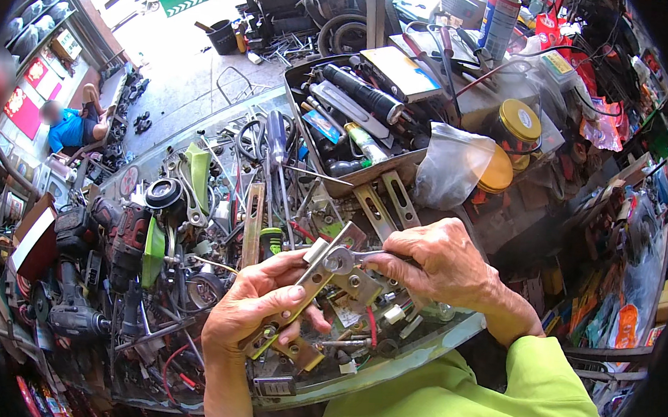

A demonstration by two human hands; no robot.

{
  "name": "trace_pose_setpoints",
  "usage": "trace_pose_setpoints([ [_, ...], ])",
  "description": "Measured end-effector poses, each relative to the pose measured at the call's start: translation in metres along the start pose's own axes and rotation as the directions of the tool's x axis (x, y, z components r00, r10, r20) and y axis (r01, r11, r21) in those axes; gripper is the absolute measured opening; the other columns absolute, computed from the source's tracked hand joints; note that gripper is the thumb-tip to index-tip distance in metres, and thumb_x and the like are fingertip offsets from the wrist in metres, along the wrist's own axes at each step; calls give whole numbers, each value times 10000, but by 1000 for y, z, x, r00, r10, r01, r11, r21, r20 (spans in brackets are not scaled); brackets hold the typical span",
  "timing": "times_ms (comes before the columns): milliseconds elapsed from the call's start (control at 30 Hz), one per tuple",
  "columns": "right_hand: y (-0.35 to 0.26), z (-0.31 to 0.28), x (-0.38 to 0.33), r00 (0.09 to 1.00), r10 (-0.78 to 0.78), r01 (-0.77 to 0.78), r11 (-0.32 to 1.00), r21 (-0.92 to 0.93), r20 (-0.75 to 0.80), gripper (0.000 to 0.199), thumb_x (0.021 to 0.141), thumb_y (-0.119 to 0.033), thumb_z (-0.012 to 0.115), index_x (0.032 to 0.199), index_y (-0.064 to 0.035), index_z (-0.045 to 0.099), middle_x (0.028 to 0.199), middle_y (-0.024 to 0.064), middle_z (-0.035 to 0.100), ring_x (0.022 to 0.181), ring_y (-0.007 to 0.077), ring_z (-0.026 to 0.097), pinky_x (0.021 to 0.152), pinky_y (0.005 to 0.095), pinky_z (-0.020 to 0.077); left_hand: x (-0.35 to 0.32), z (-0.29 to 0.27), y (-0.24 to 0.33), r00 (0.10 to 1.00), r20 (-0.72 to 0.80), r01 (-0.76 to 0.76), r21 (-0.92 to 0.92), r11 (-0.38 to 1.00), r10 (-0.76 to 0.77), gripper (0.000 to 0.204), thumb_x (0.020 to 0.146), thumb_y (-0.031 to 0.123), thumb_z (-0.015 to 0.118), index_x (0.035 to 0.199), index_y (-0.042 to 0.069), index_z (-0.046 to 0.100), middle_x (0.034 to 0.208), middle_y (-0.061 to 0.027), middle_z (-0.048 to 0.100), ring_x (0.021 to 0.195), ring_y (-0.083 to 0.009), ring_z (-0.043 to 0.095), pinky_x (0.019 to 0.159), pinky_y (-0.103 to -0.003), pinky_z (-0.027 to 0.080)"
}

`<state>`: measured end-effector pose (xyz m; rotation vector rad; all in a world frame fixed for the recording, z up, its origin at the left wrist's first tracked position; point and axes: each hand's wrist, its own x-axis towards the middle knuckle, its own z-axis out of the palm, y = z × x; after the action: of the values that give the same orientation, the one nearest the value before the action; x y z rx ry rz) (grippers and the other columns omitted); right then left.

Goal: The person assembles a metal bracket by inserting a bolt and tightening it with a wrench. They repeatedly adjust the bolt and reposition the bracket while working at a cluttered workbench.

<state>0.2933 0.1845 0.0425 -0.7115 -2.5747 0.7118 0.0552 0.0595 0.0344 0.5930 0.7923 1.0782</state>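
My left hand [260, 301] is closed round a yellowish metal bracket [312, 283] with slots and holes, holding it at a slant above the cluttered bench. In my right hand [440, 260] a wrench [371, 254] is gripped between thumb and fingers. Its ring end lies over the bracket's upper part, where a fastener seems to sit; the ring hides most of it. Close to my left hand stands a green-and-black screwdriver handle [271, 240]. Two slotted metal strips [375, 212] lie beyond my right hand, against the metal tray.
The glass-edged bench [408, 365] is crowded with loose parts. Power drills [124, 235] lie at the left. A metal tray [384, 168] full of tools stands at the back, beside a clear plastic bag [451, 171] and a yellow-lidded jar [520, 120]. A person [78, 126] sits far left.
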Motion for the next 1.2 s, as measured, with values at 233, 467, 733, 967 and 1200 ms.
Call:
trace_pose_setpoints([
  [233, 2, 4, 3, 1000, -7, 7, 1000, -12, -25, 355, 893, -362, 636, 716, -55, 614, 612, 127, 587, 569, 314, 599, 503, 385, 444, 1, 1, -2, 999, -19, -42, -2, 999, 42, 588, 908, 63, 602, 1415, -59, 332, 1318, -215, 513, 806, -292, 688, 426, -225, 438],
  [467, 15, 0, 11, 987, -155, 153, 987, -47, -46, 257, 829, -301, 718, 744, -68, 650, 620, 98, 586, 542, 293, 588, 480, 351, 440, 3, 8, -7, 998, -24, -60, 44, 997, 61, 593, 895, 46, 604, 1411, -54, 327, 1272, -237, 529, 971, -333, 668, 692, -338, 578],
  [733, 19, -2, 8, 976, -216, 217, 976, -23, 5, 374, 887, -417, 624, 712, -89, 584, 604, 90, 561, 585, 311, 603, 501, 392, 443, 7, 10, -15, 993, 87, -76, -39, 996, 79, 546, 907, 72, 600, 1335, -4, 269, 1298, -245, 456, 1135, -416, 576, 971, -501, 482],
  [967, 20, 1, 8, 968, -249, 249, 968, -13, 21, 375, 869, -400, 655, 672, -92, 573, 591, 86, 560, 566, 313, 595, 486, 388, 444, 7, 17, -12, 997, 21, 66, 119, 991, -69, 357, 990, 182, 476, 1215, 30, 244, 1108, -261, 534, 792, -368, 692, 614, -376, 595],
  [1200, 19, -4, 8, 965, -260, 261, 965, -17, 45, 365, 866, -385, 663, 672, -86, 583, 597, 83, 570, 554, 302, 593, 481, 381, 445, 9, 18, -14, 996, 18, 81, 187, 979, -86, 373, 990, 229, 478, 1217, 26, 263, 1070, -299, 578, 712, -350, 699, 440, -246, 453],
])
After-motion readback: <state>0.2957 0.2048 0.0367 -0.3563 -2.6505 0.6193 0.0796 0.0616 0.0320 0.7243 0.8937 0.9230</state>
